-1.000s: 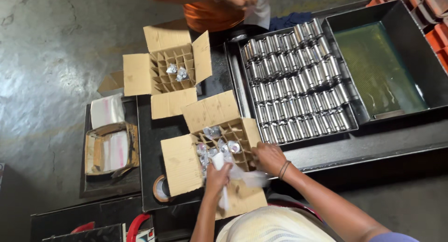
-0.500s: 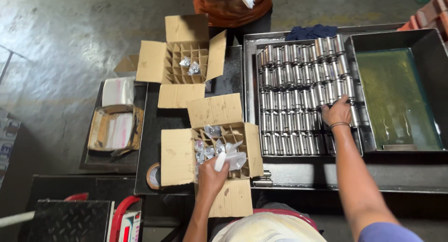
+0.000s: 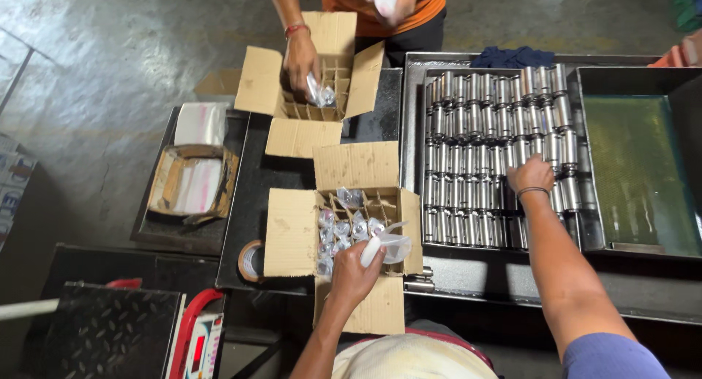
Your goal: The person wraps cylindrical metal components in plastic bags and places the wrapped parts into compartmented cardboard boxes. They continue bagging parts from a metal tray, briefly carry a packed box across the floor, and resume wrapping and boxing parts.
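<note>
My left hand (image 3: 355, 270) holds a clear plastic bag (image 3: 386, 245) over the near cardboard box (image 3: 291, 233), whose divider cells hold several bagged metal cylinders (image 3: 338, 229). My right hand (image 3: 531, 175) reaches into the metal tray (image 3: 414, 123) and rests on the rows of shiny metal cylinders (image 3: 482, 130); its fingers are curled on one, grip unclear. Across the table, another person's hand (image 3: 300, 58) puts a bagged part into a second cardboard box (image 3: 259, 79).
A tray of green liquid (image 3: 638, 167) sits at the right. A dark blue cloth (image 3: 512, 56) lies at the tray's far edge. A tape roll (image 3: 251, 260) lies left of the near box. A small box of white bags (image 3: 191, 181) stands further left.
My right hand left the near box and went out to the cylinder tray, then shifted slightly left and nearer. The other person's hand came down into the far box.
</note>
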